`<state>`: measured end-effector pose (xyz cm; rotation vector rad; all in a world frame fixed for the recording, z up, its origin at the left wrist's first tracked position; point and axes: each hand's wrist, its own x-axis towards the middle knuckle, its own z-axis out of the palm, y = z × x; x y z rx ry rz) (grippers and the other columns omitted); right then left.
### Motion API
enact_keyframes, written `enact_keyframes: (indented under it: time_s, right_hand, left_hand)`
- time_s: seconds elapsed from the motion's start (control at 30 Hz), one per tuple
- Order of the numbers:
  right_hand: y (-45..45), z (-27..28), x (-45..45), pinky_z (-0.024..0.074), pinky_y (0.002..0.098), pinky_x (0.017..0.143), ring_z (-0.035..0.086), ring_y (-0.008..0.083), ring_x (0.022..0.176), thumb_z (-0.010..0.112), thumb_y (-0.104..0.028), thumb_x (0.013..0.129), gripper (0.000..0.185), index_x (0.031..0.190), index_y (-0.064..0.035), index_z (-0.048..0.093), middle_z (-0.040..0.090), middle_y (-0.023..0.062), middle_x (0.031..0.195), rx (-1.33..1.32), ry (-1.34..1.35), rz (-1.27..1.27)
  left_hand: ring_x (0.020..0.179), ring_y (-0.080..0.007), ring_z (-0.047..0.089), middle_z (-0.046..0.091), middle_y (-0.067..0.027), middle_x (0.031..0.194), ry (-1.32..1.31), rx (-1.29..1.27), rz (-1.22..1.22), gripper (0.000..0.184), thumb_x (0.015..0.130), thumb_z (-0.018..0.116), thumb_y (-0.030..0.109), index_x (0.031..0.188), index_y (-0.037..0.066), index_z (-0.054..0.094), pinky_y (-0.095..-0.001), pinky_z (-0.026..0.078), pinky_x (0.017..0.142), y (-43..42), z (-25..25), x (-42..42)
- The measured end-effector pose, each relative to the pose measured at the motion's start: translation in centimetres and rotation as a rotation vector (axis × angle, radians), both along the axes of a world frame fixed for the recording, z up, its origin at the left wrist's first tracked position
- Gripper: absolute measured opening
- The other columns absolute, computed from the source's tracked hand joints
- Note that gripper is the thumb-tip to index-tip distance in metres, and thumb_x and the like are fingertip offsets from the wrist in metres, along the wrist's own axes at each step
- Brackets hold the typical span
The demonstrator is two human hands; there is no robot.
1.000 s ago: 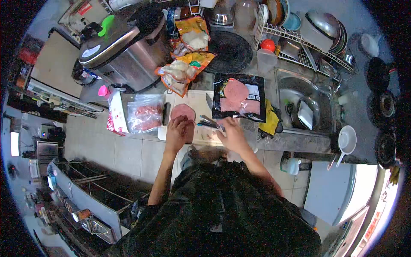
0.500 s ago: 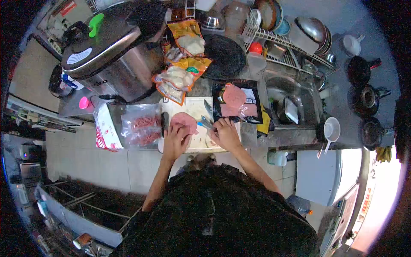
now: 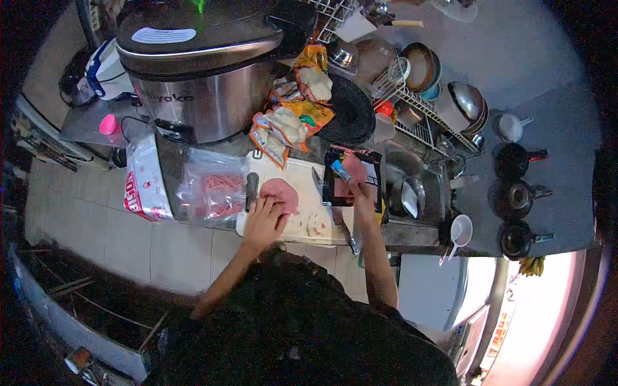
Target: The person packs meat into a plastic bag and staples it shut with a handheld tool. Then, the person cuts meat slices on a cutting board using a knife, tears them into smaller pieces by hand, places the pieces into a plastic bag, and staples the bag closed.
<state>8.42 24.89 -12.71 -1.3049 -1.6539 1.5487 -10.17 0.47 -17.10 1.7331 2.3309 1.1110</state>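
Observation:
On the white cutting board [image 3: 302,168] lies a round pink slice of meat [image 3: 279,191]. My left hand [image 3: 262,222] rests its fingers on the slice's lower edge, not closed round it. My right hand [image 3: 364,195] is closed on a small blue-and-white object [image 3: 340,170], whose kind I cannot make out. It is over a black package [image 3: 334,193] bearing pink meat slices [image 3: 355,168]. A knife [image 3: 346,230] lies across the board's right side, its handle past the front edge. Small meat scraps [image 3: 315,225] sit on the board near it.
Clear bags of reddish meat [image 3: 222,193] and a white-and-red bag [image 3: 143,180] lie to the left. Behind stand a large steel cooker [image 3: 206,103] and orange food bags [image 3: 286,128]. A sink [image 3: 412,183] and a dish rack [image 3: 418,119] are on the right.
My right hand has moved from the board to the black package, carrying the blue object. My left hand stays at the meat slice. The view has shifted and turned.

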Motion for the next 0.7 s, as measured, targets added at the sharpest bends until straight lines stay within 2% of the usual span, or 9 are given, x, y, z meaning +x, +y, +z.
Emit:
enact_keyframes:
  time_s: [0.13, 0.23, 0.33, 0.37, 0.47, 0.5, 0.6, 0.67, 0.7]
  right_hand:
    - [7.1, 0.2, -3.6, 0.0469, 0.0331, 0.064, 0.061, 0.0179, 0.069, 0.063, -0.025, 0.100, 0.026, 0.096, 0.0007, 0.065, 0.065, 0.0041, 0.079, 0.508, -0.009, -0.148]
    - [12.0, -1.3, -6.0, 0.0494, 0.0374, 0.067, 0.064, 0.0227, 0.074, 0.066, -0.023, 0.097, 0.027, 0.099, 0.0035, 0.064, 0.066, 0.0108, 0.082, 0.791, -0.143, -0.178]
    - [14.4, -3.4, -7.0, 0.0504, 0.0402, 0.070, 0.065, 0.0265, 0.076, 0.070, -0.022, 0.093, 0.028, 0.101, 0.0039, 0.063, 0.065, 0.0168, 0.083, 1.071, -0.347, -0.044]
    - [14.3, -4.2, -6.8, 0.0509, 0.0432, 0.072, 0.064, 0.0331, 0.076, 0.072, -0.020, 0.090, 0.029, 0.105, 0.0028, 0.063, 0.065, 0.0192, 0.087, 0.982, -0.402, -0.058]
    - [13.0, -5.7, -6.2, 0.0506, 0.0427, 0.072, 0.064, 0.0337, 0.077, 0.072, -0.018, 0.090, 0.029, 0.108, 0.0013, 0.061, 0.065, 0.0185, 0.091, 1.132, -0.351, -0.168]
    - [10.4, -2.9, -5.5, 0.0494, 0.0445, 0.085, 0.062, 0.0336, 0.100, 0.067, -0.020, 0.094, 0.028, 0.115, -0.0029, 0.059, 0.063, 0.0193, 0.114, 1.076, -0.483, -0.068]
    - [5.6, -3.0, -2.7, 0.0494, 0.0403, 0.086, 0.062, 0.0261, 0.100, 0.064, -0.018, 0.097, 0.025, 0.116, -0.0032, 0.059, 0.063, 0.0149, 0.112, 0.582, -0.016, 0.051]
    - [1.4, -4.9, -0.4, 0.0523, 0.0363, 0.082, 0.066, 0.0222, 0.091, 0.066, -0.012, 0.095, 0.016, 0.108, -0.0037, 0.063, 0.067, 0.0114, 0.096, 0.461, 0.101, 0.298]
    - [-1.8, -3.1, -0.1, 0.0525, 0.0363, 0.081, 0.066, 0.0232, 0.090, 0.066, -0.009, 0.093, 0.014, 0.106, -0.0030, 0.064, 0.067, 0.0129, 0.095, 0.453, -0.038, 0.312]
  left_hand:
    - [0.112, -0.0333, 0.052, 0.058, -0.0117, 0.111, -0.035, 0.010, -0.023, 0.028, 0.092, 0.065, 0.027, 0.108, 0.005, 0.066, -0.0478, 0.040, 0.096, 0.0, -0.1, -0.2]
    - [0.111, -0.0321, 0.052, 0.059, -0.0102, 0.112, -0.027, 0.039, -0.024, 0.025, 0.091, 0.066, 0.025, 0.106, 0.005, 0.067, -0.0462, 0.041, 0.095, 0.0, -0.4, -0.3]
    - [0.113, -0.0317, 0.053, 0.059, -0.0093, 0.113, -0.017, 0.025, -0.037, 0.025, 0.089, 0.068, 0.024, 0.106, 0.006, 0.067, -0.0458, 0.041, 0.094, 0.1, 0.0, -0.6]
    - [0.113, -0.0316, 0.053, 0.059, -0.0091, 0.113, -0.014, 0.037, -0.034, 0.026, 0.089, 0.069, 0.024, 0.106, 0.006, 0.067, -0.0460, 0.041, 0.094, 0.2, -0.3, -0.5]
    - [0.115, -0.0318, 0.052, 0.058, -0.0104, 0.115, 0.005, -0.001, -0.062, 0.029, 0.086, 0.071, 0.025, 0.107, 0.007, 0.067, -0.0473, 0.041, 0.094, 0.4, 0.2, -1.0]
    - [0.115, -0.0323, 0.052, 0.058, -0.0111, 0.116, 0.036, -0.002, -0.065, 0.030, 0.085, 0.071, 0.026, 0.108, 0.007, 0.067, -0.0475, 0.041, 0.094, 0.7, 0.9, -1.2]
    - [0.117, -0.0358, 0.050, 0.055, -0.0160, 0.120, 0.079, -0.040, -0.165, 0.034, 0.084, 0.071, 0.026, 0.112, 0.007, 0.066, -0.0483, 0.041, 0.095, 1.7, 0.8, -2.1]
    - [0.117, -0.0373, 0.050, 0.054, -0.0180, 0.122, 0.086, -0.086, -0.235, 0.036, 0.084, 0.071, 0.026, 0.114, 0.006, 0.065, -0.0489, 0.041, 0.096, 2.3, 1.7, -2.8]
    - [0.117, -0.0384, 0.050, 0.054, -0.0199, 0.124, 0.118, -0.087, -0.217, 0.041, 0.084, 0.071, 0.026, 0.116, 0.002, 0.063, -0.0501, 0.040, 0.096, 2.4, 2.3, -3.0]
